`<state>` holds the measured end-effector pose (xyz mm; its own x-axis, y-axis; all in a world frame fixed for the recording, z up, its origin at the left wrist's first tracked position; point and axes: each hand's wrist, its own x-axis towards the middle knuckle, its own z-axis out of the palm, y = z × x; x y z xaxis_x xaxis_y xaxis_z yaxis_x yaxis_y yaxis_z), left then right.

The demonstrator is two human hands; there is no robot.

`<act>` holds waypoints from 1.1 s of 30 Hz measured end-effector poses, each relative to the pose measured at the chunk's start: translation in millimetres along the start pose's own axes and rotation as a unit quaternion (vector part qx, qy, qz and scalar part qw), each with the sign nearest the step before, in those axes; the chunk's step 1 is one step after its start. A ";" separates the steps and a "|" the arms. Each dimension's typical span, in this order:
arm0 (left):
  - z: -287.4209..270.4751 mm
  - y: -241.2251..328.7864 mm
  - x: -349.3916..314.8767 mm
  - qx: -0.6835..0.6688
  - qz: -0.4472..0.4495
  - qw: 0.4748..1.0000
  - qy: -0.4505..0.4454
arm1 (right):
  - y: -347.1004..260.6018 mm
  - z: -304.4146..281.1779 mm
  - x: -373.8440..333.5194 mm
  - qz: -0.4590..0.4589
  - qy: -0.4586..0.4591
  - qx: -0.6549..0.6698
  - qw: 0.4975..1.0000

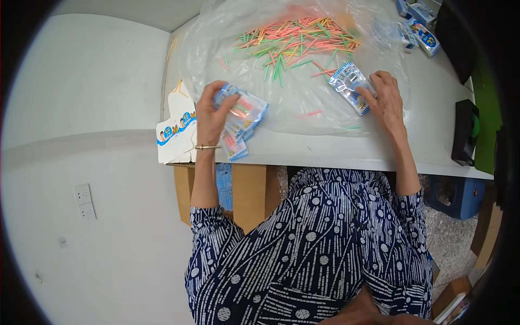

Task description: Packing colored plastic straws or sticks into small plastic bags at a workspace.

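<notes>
While lower packets (235, 147) lie near the edge of the surface (325, 150), the left hand (213, 108) pinches a clear-fronted packet (251, 107) over them; the right hand (388, 102) thumbs a striped packet (348, 82), finger grip unclear; beyond, pastel sticks (303, 39) lie heaped.

Is holding with the left hand (215, 104) a flat transparent plastic packet with blue striped edges (250, 111), beside similar packets (236, 148). Is touching with the right hand (387, 97) a shiny blue-and-white plastic packet (345, 82), near thin pink, green and yellow sticks (303, 37) lying loose on a transparent plastic sheet (292, 116).
</notes>
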<state>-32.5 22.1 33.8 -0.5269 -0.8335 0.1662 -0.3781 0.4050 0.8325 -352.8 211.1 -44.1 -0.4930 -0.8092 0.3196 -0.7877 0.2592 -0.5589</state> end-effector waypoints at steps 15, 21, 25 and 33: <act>83.0 26.8 32.6 0.132 0.212 0.968 -0.008 | 2.6 8.3 -1.3 -0.084 0.131 -0.029 0.987; 155.8 57.2 53.8 -0.018 0.202 0.971 -0.125 | -20.3 -10.2 0.4 -0.143 0.101 0.060 0.983; 162.7 66.0 53.0 -0.053 0.138 0.970 -0.194 | -22.3 -6.6 -0.8 -0.092 0.099 0.140 0.981; 154.1 69.0 37.9 -0.062 0.133 0.979 -0.141 | -36.9 -12.3 4.5 0.050 -0.063 0.386 0.919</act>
<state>-195.9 76.3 16.1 -0.7904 -0.5605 0.2471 -0.1134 0.5304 0.8401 -330.5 204.4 -12.6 -0.4645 -0.8685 0.1730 -0.2192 -0.0765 -0.9727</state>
